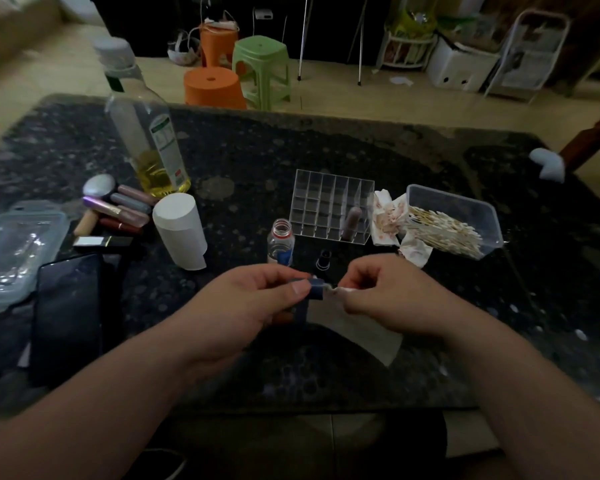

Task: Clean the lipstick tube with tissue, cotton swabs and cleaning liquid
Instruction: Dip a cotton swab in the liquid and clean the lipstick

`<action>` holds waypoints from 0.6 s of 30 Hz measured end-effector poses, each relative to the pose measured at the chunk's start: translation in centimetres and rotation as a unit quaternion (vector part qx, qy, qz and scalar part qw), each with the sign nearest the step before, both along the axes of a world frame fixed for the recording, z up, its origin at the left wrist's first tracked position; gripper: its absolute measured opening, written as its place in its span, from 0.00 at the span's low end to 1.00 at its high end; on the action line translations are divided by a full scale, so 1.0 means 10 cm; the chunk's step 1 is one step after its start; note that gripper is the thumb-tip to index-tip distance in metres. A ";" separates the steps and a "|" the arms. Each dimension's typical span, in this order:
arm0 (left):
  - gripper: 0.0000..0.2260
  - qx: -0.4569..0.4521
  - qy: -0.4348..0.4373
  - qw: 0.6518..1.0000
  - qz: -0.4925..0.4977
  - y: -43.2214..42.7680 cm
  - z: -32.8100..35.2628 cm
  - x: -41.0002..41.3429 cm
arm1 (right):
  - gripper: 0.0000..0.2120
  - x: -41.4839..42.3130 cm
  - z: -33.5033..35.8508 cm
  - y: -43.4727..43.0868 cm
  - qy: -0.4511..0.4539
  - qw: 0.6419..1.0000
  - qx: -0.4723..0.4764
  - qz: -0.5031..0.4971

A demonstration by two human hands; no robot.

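Observation:
My left hand (253,303) grips a dark blue lipstick tube (314,291) above the near middle of the dark table (291,161). My right hand (388,292) pinches a white tissue (357,334) and presses its twisted tip against the tube's open end; the rest of the tissue hangs below. A small open clear bottle of cleaning liquid (280,242) stands just behind my hands, with a small dark cap (323,259) beside it. Cotton swabs (444,233) fill a clear box (465,206) at the right. A roll of tissue (181,230) stands at the left.
A clear grid organiser (326,202) holds one lipstick (351,221). Stained used tissues (388,220) lie beside it. Several lipsticks (118,213), a large bottle of yellow liquid (149,136), a phone (68,313) and a clear lid (14,251) crowd the left. Stools (260,67) stand beyond.

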State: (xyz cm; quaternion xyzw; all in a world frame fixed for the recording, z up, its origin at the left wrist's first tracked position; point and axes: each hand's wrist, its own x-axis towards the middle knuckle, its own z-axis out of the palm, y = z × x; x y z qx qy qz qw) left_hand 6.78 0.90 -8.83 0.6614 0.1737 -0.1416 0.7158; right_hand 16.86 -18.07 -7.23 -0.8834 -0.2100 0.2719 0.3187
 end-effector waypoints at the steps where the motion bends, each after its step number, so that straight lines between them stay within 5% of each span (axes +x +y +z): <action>1: 0.10 -0.004 -0.010 1.000 -0.012 -0.01 0.00 -0.02 | 0.05 -0.04 0.07 -0.03 0.010 0.999 0.030 0.001; 7: 0.11 -0.087 -0.038 0.995 0.024 -0.05 0.06 -0.04 | 0.06 -0.22 0.22 -0.14 0.136 0.966 0.211 -0.062; 9: 0.12 -0.115 -0.043 0.992 0.042 -0.08 0.08 -0.04 | 0.06 -0.26 0.20 -0.19 0.230 0.915 0.300 -0.141; 13: 0.14 -0.109 -0.056 0.989 0.079 -0.11 0.10 -0.06 | 0.22 -0.48 0.16 -0.19 0.425 0.788 0.399 -0.200; 16: 0.13 -0.070 -0.070 0.993 0.057 -0.16 0.11 -0.05 | 0.17 -0.58 0.14 -0.10 0.367 0.793 0.421 -0.245; 18: 0.12 -0.058 -0.071 0.994 0.061 -0.18 0.11 -0.04 | 0.09 -0.59 0.14 -0.09 0.222 0.846 0.408 -0.263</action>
